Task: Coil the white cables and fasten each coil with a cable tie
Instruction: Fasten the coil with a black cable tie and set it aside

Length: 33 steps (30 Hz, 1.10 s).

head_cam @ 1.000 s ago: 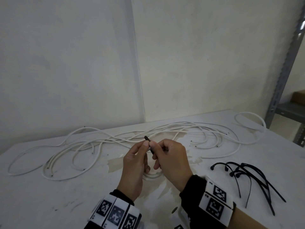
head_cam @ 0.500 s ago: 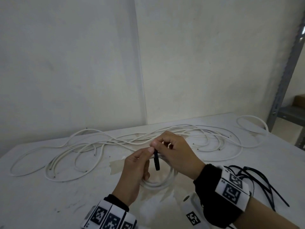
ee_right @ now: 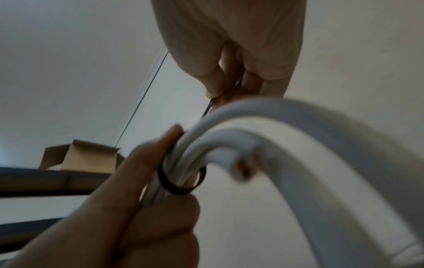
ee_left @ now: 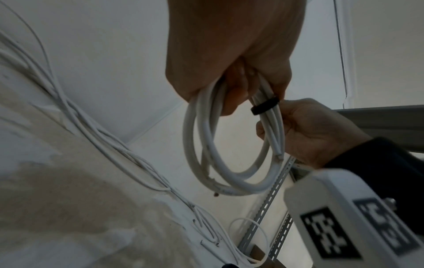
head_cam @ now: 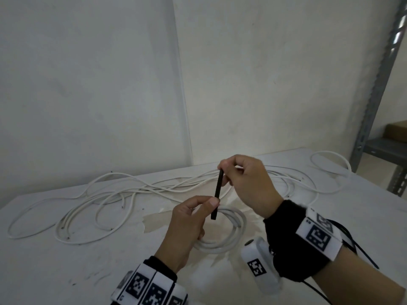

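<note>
Coil [head_cam: 222, 234] of white cable hangs from our left hand [head_cam: 187, 227] just above the surface [head_cam: 66, 271] in the head view, while our right hand [head_cam: 248, 186] pinches the black cable tie [head_cam: 217, 194] and draws its tail upward — we judge we are mid-cinch on this coil. More loose cables [head_cam: 132, 194] lie spread behind, and spare ties [head_cam: 352, 245] sit partly hidden by the right wrist.

From the left wrist, our left fingers [ee_left: 234, 94] curl round the bundled strands, and the tie's band [ee_left: 263, 107] already rings them.

From the right wrist, our right fingers [ee_right: 213, 81] nip the tail; the loop [ee_right: 174, 186] looks slack around the strands. Next, we think, comes a firm pull until the band bites — holding the turns together so none slips out.
</note>
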Tool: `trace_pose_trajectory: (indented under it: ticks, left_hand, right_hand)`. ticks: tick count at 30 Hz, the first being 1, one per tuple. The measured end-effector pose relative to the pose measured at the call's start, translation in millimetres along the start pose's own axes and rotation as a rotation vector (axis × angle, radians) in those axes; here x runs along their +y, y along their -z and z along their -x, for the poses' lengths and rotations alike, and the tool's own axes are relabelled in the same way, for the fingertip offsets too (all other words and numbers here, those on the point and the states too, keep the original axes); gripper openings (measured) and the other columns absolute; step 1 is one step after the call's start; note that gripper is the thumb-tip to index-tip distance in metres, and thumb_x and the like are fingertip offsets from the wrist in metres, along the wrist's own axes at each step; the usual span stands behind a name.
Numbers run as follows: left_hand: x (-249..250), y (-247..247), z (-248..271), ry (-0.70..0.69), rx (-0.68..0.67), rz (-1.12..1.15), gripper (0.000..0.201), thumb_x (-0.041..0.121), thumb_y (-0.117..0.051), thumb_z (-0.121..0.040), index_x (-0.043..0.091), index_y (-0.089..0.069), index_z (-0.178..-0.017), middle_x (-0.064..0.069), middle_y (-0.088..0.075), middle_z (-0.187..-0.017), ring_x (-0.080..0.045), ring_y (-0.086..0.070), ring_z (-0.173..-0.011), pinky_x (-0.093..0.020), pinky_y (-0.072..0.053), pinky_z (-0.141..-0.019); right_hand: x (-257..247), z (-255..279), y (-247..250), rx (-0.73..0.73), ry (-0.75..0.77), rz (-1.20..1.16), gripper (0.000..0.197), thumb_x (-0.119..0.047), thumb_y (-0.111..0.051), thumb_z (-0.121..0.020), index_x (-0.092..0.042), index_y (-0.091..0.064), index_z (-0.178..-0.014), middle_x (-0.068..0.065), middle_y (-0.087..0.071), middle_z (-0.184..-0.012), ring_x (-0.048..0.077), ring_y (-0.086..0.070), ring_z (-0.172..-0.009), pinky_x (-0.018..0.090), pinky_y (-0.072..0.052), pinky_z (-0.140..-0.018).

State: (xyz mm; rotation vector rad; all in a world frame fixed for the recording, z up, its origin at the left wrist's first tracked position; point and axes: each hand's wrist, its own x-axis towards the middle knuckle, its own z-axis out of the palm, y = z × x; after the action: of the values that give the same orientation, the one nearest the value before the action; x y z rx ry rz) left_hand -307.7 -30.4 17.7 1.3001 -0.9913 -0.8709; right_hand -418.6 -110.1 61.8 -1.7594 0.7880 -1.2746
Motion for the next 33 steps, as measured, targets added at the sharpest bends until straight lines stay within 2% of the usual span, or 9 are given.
trace_pose_trajectory:
  ticks: [4,7,10,12,15,20,24,26,33]
  left_hand:
    - [-5.1,-4.4,5.4,0.007,-0.015,-0.007,0.013,0.018,-0.060,-0.086,0.015,-0.068,-0.076,0.011,-0.040,-0.036,-0.003,-0.030,-0.036,-0.018,-0.030,-0.041]
    - [-6.9,-5.6,6.4,0.017,0.008,0.014,0.016,0.022,-0.061,-0.085,0.018,-0.070,-0.072,0.010,-0.035,-0.037,-0.005,-0.028,-0.036,-0.020,-0.030,-0.043]
    - [-3.6,-7.5,6.0,-0.013,0.026,0.054,0.028,0.040,-0.060,-0.075,0.026,-0.065,-0.052,0.006,-0.027,-0.043,-0.008,-0.024,-0.041,-0.023,-0.027,-0.044]
    - [-0.7,-10.4,6.2,-0.023,0.034,0.041,0.028,0.049,-0.059,-0.066,0.024,-0.067,-0.054,0.004,-0.024,-0.045,-0.009,-0.023,-0.042,-0.023,-0.026,-0.044]
    - [-0.5,-12.7,6.5,-0.024,0.057,0.006,0.032,0.049,-0.061,-0.064,0.019,-0.072,-0.069,0.004,-0.026,-0.044,-0.010,-0.023,-0.041,-0.022,-0.027,-0.043]
    - [0.9,-13.8,6.8,-0.027,0.041,-0.017,0.015,0.021,-0.060,-0.086,0.017,-0.067,-0.074,0.011,-0.043,-0.034,-0.003,-0.028,-0.033,-0.015,-0.028,-0.039]
    - [1.9,-15.7,5.8,-0.061,0.043,-0.038,0.017,0.017,-0.059,-0.087,0.019,-0.067,-0.072,0.013,-0.051,-0.039,0.000,-0.036,-0.033,-0.013,-0.030,-0.039]
    - [3.3,-16.2,4.9,-0.081,0.042,-0.051,0.019,0.016,-0.059,-0.087,0.019,-0.067,-0.070,0.014,-0.054,-0.042,0.002,-0.040,-0.034,-0.012,-0.031,-0.039]
    - [3.9,-10.7,6.5,-0.103,0.029,-0.081,0.018,0.015,-0.060,-0.087,0.017,-0.067,-0.070,0.013,-0.066,-0.058,0.005,-0.047,-0.039,-0.006,-0.035,-0.046]
  right_hand:
    - [1.4,-0.9,4.7,0.020,-0.056,-0.057,0.023,-0.014,-0.055,-0.090,-0.014,-0.060,-0.068,0.002,-0.059,-0.058,0.002,-0.053,-0.046,0.015,-0.043,-0.053]
    - [9.3,8.9,4.4,-0.164,-0.106,-0.047,0.015,-0.020,-0.061,-0.087,-0.015,-0.062,-0.072,0.000,-0.057,-0.062,-0.001,-0.050,-0.049,0.011,-0.040,-0.052]
    - [15.2,20.3,1.7,-0.286,-0.089,-0.045,0.021,-0.018,-0.061,-0.087,-0.009,-0.064,-0.068,-0.003,-0.061,-0.062,0.002,-0.053,-0.057,0.012,-0.042,-0.060]
    - [14.3,22.5,1.1,-0.255,-0.057,-0.067,0.023,-0.014,-0.061,-0.087,-0.011,-0.062,-0.065,-0.008,-0.061,-0.060,-0.003,-0.053,-0.057,0.008,-0.042,-0.060]
    - [13.5,21.0,-0.1,-0.211,-0.025,-0.020,0.024,-0.012,-0.062,-0.086,-0.015,-0.059,-0.062,-0.005,-0.056,-0.061,-0.003,-0.049,-0.055,0.008,-0.040,-0.057]
    - [16.5,23.5,-3.0,-0.146,0.010,0.053,0.027,-0.011,-0.061,-0.087,-0.012,-0.056,-0.060,-0.004,-0.054,-0.056,0.001,-0.046,-0.052,0.010,-0.037,-0.053]
    - [15.1,19.1,-4.7,-0.049,0.010,0.086,0.029,-0.016,-0.059,-0.088,-0.012,-0.055,-0.060,0.008,-0.061,-0.059,0.016,-0.054,-0.057,0.031,-0.047,-0.059]
    - [13.4,16.5,-5.1,-0.009,0.018,0.120,0.029,-0.018,-0.059,-0.088,-0.012,-0.055,-0.060,0.016,-0.063,-0.065,0.021,-0.053,-0.059,0.033,-0.046,-0.060]
    - [14.7,18.5,-14.1,0.035,0.027,0.170,0.035,-0.019,-0.060,-0.088,-0.024,-0.049,-0.055,0.003,-0.056,-0.056,0.011,-0.048,-0.053,0.023,-0.041,-0.055]
